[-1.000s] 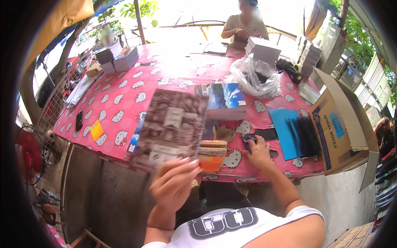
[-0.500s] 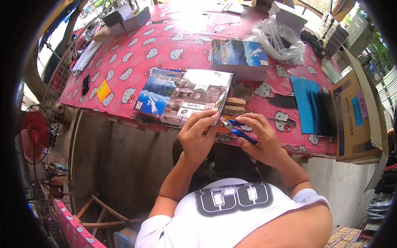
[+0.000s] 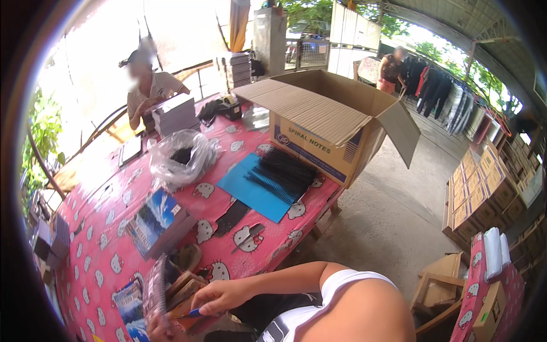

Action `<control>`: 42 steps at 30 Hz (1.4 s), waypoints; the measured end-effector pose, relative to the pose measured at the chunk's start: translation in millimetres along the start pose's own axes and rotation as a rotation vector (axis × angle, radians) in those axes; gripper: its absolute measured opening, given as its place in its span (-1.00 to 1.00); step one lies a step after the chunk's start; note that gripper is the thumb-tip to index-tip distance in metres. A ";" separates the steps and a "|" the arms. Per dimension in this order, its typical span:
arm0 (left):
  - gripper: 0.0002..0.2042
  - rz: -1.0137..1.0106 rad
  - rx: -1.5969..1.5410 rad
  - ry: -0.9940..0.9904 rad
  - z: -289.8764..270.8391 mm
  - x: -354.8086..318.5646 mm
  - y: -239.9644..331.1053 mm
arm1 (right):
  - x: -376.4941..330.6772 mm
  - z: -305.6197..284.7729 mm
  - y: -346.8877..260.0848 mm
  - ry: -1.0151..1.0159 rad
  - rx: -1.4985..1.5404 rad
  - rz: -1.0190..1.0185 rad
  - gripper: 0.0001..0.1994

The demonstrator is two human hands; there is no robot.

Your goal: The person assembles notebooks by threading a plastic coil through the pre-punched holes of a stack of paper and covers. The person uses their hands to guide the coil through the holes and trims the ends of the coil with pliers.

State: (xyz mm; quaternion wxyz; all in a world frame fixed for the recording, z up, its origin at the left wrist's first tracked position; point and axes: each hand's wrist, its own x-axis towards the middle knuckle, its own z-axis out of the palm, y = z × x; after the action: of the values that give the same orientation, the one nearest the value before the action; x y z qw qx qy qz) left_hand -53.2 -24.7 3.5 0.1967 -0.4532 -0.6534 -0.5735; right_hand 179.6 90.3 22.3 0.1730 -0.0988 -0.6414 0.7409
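Note:
At the lower left, my left hand [image 3: 159,326] grips the lower end of a spiral notebook [image 3: 152,290], which is tilted up and seen nearly edge-on. My right hand [image 3: 219,296] is closed round blue-handled pliers [image 3: 194,312]. Their jaws point toward the notebook's lower corner, and I cannot tell whether they touch the wire. Beside the notebook lie wooden blocks [image 3: 183,286]. A notebook with a blue waterfall cover [image 3: 130,305] lies flat to its left. Farther back sits a stack of similar notebooks [image 3: 160,219].
Black spiral coils [image 3: 279,174] lie on a blue sheet [image 3: 242,185] beside an open cardboard box [image 3: 319,137]. A clear plastic bag [image 3: 185,162] rests on the pink table [image 3: 108,228]. One person [image 3: 154,85] sits across the table; another [image 3: 390,71] stands far back.
The view has swung to the right, so the table, box and hands appear farther left. The notebook now stands more edge-on. Both hands keep hold of the notebook and pliers.

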 end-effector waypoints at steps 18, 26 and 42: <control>-0.73 -0.427 0.420 0.181 -40.6 -4.3 -279.5 | 18.2 -163.5 9.6 0.765 -1.211 -0.432 -0.62; -0.81 -0.507 0.455 0.223 -22.0 -1.7 -181.0 | 133.3 -227.3 -52.7 1.052 -1.270 -0.159 -0.38; -0.77 -0.439 0.659 0.029 -26.4 6.9 -216.9 | 163.3 -238.4 -10.3 0.694 -1.259 0.228 -0.34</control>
State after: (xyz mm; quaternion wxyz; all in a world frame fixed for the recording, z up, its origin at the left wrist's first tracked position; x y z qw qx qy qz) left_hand -241.1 -31.8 -108.0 0.2133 -0.2071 -0.8811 -0.3679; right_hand 118.4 372.4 7.2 0.1985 -0.4754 -0.8399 0.1709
